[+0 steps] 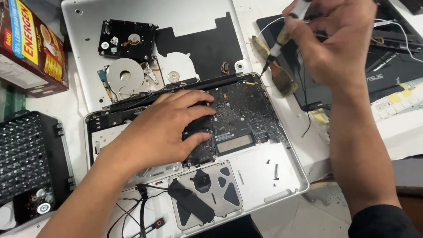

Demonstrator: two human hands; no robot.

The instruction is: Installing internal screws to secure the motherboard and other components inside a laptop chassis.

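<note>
Top left corner: red and yellow cardboard box [33, 46] with printed panels, lying at an angle on the desk. On the dark circuit board [240, 112] inside the opened silver laptop shell [282, 176], a small pale rectangular label sits near the board's lower edge; print too small to tell.

Surface: white desk [77, 112], crowded. Behind the shell lies the detached silver bottom cover [150, 11], carrying a black hard drive [128, 39] and a second, opened hard drive with bare shiny platter [125, 77]. Left edge: a black keyboard panel with rows of keys [26, 154]. Upper right: a black laptop [392, 75] with white cables across it, and a strip of pale yellow key stickers. Loose black wires trail off the shell's near edge by the grey trackpad underside [216, 194]. A few small screws lie on the shell's bare palm rest, right of the trackpad.

Left hand [163, 130]: palm down, fingers spread, pressing flat on the circuit board's left part; grasping nothing.

Right hand [339, 39]: raised above the shell's far right corner, fingers pinched round a slim screwdriver with white and yellowish handle [282, 37].

Screwdriver's long axis runs diagonally, handle up and right, tip down and left. The tip sits just at the board's upper right corner, near the shell's hinge edge; whether it touches a screw, cannot tell.
</note>
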